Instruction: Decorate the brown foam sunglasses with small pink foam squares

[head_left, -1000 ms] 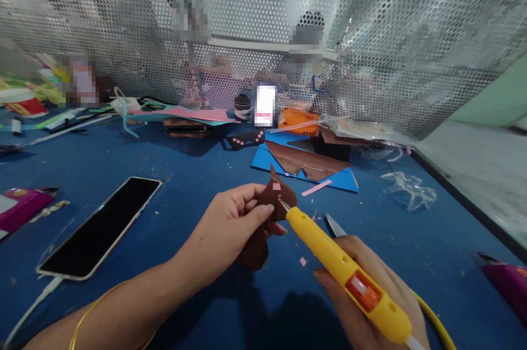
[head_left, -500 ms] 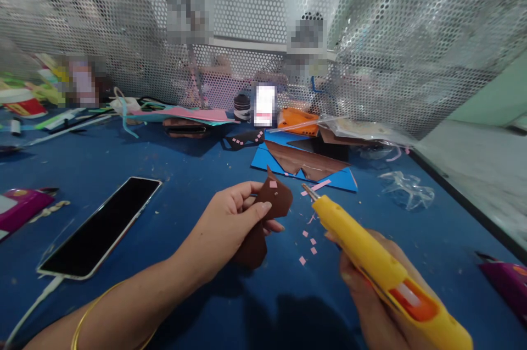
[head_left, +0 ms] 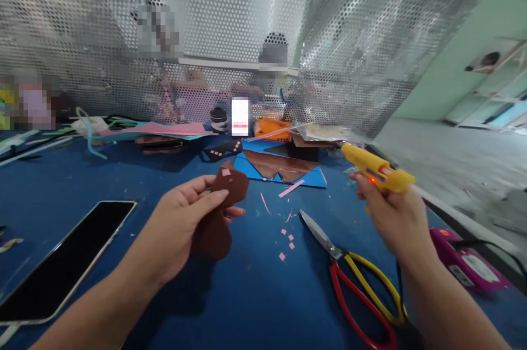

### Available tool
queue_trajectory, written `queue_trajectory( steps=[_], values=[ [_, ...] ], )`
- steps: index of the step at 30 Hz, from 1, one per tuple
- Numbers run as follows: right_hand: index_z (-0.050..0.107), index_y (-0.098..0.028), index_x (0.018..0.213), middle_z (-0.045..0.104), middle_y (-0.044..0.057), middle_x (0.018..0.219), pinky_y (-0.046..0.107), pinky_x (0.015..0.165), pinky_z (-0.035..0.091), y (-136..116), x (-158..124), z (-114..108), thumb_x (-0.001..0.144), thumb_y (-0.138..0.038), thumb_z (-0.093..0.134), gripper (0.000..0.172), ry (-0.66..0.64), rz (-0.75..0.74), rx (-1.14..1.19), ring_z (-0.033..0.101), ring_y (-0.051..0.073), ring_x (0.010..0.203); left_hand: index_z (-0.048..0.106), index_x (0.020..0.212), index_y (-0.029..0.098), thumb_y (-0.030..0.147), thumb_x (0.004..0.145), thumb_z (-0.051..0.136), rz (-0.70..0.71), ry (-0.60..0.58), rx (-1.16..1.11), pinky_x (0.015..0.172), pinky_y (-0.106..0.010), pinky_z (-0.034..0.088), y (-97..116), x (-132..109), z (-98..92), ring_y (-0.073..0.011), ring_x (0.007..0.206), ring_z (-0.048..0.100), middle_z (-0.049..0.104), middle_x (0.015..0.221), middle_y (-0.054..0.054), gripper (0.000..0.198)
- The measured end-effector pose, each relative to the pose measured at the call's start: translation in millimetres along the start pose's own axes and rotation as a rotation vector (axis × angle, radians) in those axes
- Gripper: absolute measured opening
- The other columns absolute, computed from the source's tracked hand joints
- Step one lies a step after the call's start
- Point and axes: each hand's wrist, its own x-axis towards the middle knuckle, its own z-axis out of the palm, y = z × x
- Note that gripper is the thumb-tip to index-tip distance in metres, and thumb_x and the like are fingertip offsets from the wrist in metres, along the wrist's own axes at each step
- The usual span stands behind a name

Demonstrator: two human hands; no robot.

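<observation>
Between thumb and fingers, my left hand [head_left: 181, 212] pinches a brown paper cutout [head_left: 214, 234] with one small pink square near its top edge. Off to the right, my right hand [head_left: 395, 218] is wrapped round a yellow glue gun [head_left: 374, 168], held above the table near its right edge. Several tiny pink paper squares [head_left: 291, 238] and a pink strip [head_left: 291, 188] lie on the blue tabletop between the hands. Scissors [head_left: 335, 251] with one red and one yellow handle rest just left of my right forearm, blades pointing away.
A phone [head_left: 78, 251] lies at the left with a cable plugged in. Blue card [head_left: 317, 178] with brown paper on it sits ahead, beside a black mask [head_left: 220, 150]. A purple device [head_left: 469, 262] stands at the right edge. A perforated metal screen [head_left: 230, 20] closes the back.
My right hand has carried the glue gun away from the brown cutout, to the right and farther off, uncovering the scissors. My left hand still holds the cutout. The view has turned rightward.
</observation>
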Motion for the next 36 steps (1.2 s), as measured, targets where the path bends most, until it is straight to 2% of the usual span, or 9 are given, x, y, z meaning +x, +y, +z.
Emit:
queue_trajectory(
  steps=[2, 6, 9, 14, 19, 23, 30, 33, 36],
  values=[
    [0.067, -0.016, 0.087, 0.065, 0.008, 0.073, 0.033, 0.061, 0.044, 24, 20, 1, 0.091, -0.055, 0.042, 0.046, -0.106, 0.043, -0.262, 0.065, 0.024, 0.072, 0.070, 0.100, 0.020, 0.023, 0.077, 0.075, 0.009, 0.030, -0.032, 0.053, -0.015, 0.050, 6, 1, -2.0, -0.0125, 0.065, 0.070, 0.075, 0.079, -0.001, 0.024],
    [0.063, -0.012, 0.105, 0.065, 0.014, 0.089, 0.033, 0.063, 0.041, 64, 46, 6, 0.088, -0.038, 0.051, 0.034, -0.134, 0.102, -0.446, 0.063, 0.027, 0.080, 0.071, 0.100, 0.018, 0.016, 0.080, 0.070, -0.013, 0.035, -0.101, 0.054, -0.014, 0.052, 11, 4, -4.2, -0.0108, 0.063, 0.069, 0.075, 0.081, -0.003, 0.020],
    [0.063, -0.010, 0.105, 0.063, 0.018, 0.096, 0.034, 0.067, 0.041, 85, 50, 12, 0.086, -0.030, 0.055, 0.029, -0.163, 0.139, -0.543, 0.062, 0.027, 0.082, 0.072, 0.096, 0.017, 0.013, 0.082, 0.068, -0.037, 0.023, -0.115, 0.055, -0.014, 0.053, 8, 7, -4.7, -0.0110, 0.063, 0.069, 0.074, 0.078, -0.004, 0.016],
    [0.065, -0.010, 0.104, 0.061, 0.020, 0.101, 0.034, 0.073, 0.040, 105, 50, 19, 0.088, -0.034, 0.059, 0.030, -0.262, 0.159, -0.672, 0.060, 0.031, 0.097, 0.072, 0.095, 0.016, 0.017, 0.082, 0.069, -0.051, -0.006, -0.093, 0.055, -0.015, 0.053, 3, 8, -2.6, -0.0110, 0.062, 0.069, 0.074, 0.079, -0.003, 0.014],
    [0.065, -0.009, 0.101, 0.062, 0.020, 0.097, 0.033, 0.073, 0.040, 109, 49, 20, 0.094, -0.036, 0.051, 0.031, -0.375, 0.147, -0.732, 0.061, 0.030, 0.098, 0.071, 0.098, 0.017, 0.019, 0.079, 0.071, -0.062, -0.083, -0.029, 0.055, -0.017, 0.052, -3, 8, 0.6, -0.0126, 0.063, 0.070, 0.075, 0.085, -0.004, 0.019],
    [0.064, -0.009, 0.105, 0.062, 0.021, 0.100, 0.034, 0.073, 0.041, 106, 48, 17, 0.095, -0.034, 0.048, 0.032, -0.411, 0.143, -0.745, 0.063, 0.029, 0.096, 0.071, 0.099, 0.017, 0.024, 0.079, 0.072, -0.063, -0.163, 0.021, 0.055, -0.017, 0.051, -7, 3, 3.6, -0.0135, 0.064, 0.071, 0.075, 0.085, -0.004, 0.021],
    [0.063, -0.009, 0.114, 0.063, 0.023, 0.109, 0.034, 0.071, 0.042, 97, 44, 10, 0.091, -0.035, 0.054, 0.035, -0.393, 0.169, -0.765, 0.067, 0.030, 0.092, 0.070, 0.100, 0.016, 0.024, 0.081, 0.071, -0.034, -0.191, 0.092, 0.057, -0.018, 0.050, -8, -1, 7.8, -0.0134, 0.065, 0.071, 0.075, 0.085, -0.004, 0.021],
    [0.065, -0.008, 0.109, 0.064, 0.025, 0.106, 0.036, 0.067, 0.042, 90, 42, 0, 0.088, -0.039, 0.060, 0.038, -0.384, 0.182, -0.788, 0.068, 0.031, 0.088, 0.069, 0.103, 0.018, 0.024, 0.081, 0.071, -0.025, -0.186, 0.079, 0.058, -0.018, 0.051, -10, 2, 5.9, -0.0136, 0.067, 0.072, 0.075, 0.089, -0.003, 0.022],
    [0.064, -0.008, 0.116, 0.063, 0.026, 0.113, 0.038, 0.064, 0.040, 76, 39, -13, 0.090, -0.047, 0.055, 0.048, -0.325, 0.176, -0.817, 0.066, 0.035, 0.093, 0.069, 0.102, 0.019, 0.024, 0.080, 0.072, -0.028, -0.177, 0.055, 0.057, -0.018, 0.052, -12, 4, 3.5, -0.0139, 0.066, 0.072, 0.075, 0.089, -0.003, 0.023]
  ],
)
